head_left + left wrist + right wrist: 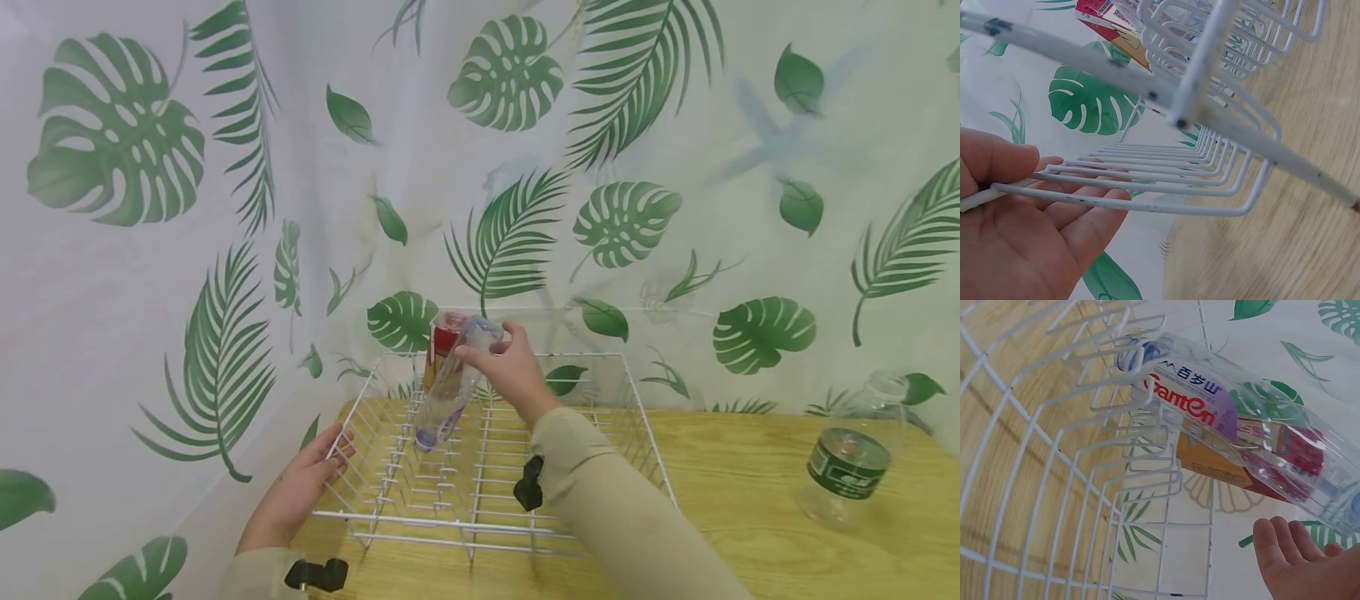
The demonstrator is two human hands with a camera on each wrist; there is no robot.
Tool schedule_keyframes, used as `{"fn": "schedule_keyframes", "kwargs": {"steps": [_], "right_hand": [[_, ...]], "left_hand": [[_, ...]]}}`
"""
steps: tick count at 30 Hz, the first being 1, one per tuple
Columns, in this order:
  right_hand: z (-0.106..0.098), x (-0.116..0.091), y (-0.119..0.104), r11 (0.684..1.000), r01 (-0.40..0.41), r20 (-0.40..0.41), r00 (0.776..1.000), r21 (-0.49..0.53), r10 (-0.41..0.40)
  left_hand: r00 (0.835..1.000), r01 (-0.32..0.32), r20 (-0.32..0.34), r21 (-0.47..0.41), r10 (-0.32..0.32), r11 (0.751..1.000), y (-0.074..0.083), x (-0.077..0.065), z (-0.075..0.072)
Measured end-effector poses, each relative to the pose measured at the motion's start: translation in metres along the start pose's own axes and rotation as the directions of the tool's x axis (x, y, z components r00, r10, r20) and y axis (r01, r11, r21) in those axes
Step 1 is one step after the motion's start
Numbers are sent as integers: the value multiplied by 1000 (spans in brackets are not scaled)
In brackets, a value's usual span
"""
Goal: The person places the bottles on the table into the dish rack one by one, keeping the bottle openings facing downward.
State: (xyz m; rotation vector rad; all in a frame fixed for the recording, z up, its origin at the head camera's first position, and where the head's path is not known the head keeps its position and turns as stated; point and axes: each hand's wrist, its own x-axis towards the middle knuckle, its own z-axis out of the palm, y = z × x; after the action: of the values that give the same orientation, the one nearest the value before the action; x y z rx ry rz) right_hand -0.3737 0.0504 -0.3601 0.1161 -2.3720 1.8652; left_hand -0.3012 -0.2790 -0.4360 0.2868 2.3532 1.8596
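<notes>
A clear plastic water bottle [452, 392] with a purple-and-white label [1191, 394] leans cap-down among the tines of a white wire rack [420, 522]. My right hand [513, 371] pinches its raised base between thumb and fingers; the right wrist view shows other fingers stretched out just below that base. Beside the bottle, a red-and-yellow carton [442, 337] stands at the rack's back left, partly covered by it. My left hand [303, 475] holds the rack's left side, thumb over a wire [1013, 187] and fingers beneath.
A large clear jar [847, 467] with a dark green label stands on the wood-grain table [735, 517], right of the rack. A white curtain [420, 150] printed with green leaves hangs behind and along the left side.
</notes>
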Motion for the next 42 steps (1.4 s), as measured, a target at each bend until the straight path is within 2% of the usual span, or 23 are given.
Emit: {"fn": "schedule_keyframes", "kwargs": {"steps": [8, 13, 19, 25, 27, 30, 34, 42], "right_hand": [[-24, -10, -13, 998, 49, 71, 996, -33, -46], [-44, -22, -24, 989, 86, 97, 992, -118, -75], [-75, -47, -40, 952, 176, 113, 982, -252, -152], [-114, -76, -37, 935, 244, 120, 968, -256, -220], [-129, -87, -31, 925, 270, 109, 962, -266, -250], [-149, -103, -21, 886, 324, 77, 945, -331, -317], [-176, -125, -9, 836, 344, 4, 925, -428, -379], [-232, -164, 10, 841, 259, -96, 935, -475, -342]], "left_hand": [[1000, 11, -20, 27, -10, 1000, 3, -1, 2], [1000, 25, -8, 16, -25, 1000, 4, -2, 2], [1000, 21, 4, 14, -21, 1000, 3, -3, 2], [1000, 18, 6, 37, -19, 999, 3, -5, 2], [1000, 28, -1, 42, -28, 999, 2, -5, 3], [999, 42, -10, 38, -42, 998, 1, -6, 3], [999, 48, -13, 34, -48, 998, 0, -6, 3], [998, 64, -9, 32, -64, 997, 4, -4, 4]]}}
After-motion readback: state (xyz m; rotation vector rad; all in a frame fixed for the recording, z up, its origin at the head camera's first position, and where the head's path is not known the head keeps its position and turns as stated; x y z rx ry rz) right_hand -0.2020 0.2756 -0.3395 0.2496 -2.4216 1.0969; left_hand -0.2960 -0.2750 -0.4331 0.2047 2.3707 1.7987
